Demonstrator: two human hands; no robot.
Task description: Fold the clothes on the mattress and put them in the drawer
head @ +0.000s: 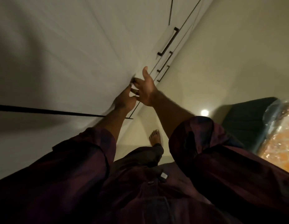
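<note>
Hard to make out: white panel (67,54) is blurred and shadowed, and the fingertips vanish at its edge.
Count: two hands, three dark bar handles (168,42), one bare foot (155,137).
Left hand (124,101): fingers curled right at the panel edge; can't tell whether they grip it.
Right hand (145,88): thumb up, fingers loosely spread, tips touching that same edge, just beside the left.
Drawer fronts (160,61): just beyond the right hand's thumb, not touched.
Mattress (279,143): plastic-wrapped, cut off at the right border, well apart from both hands.
</note>
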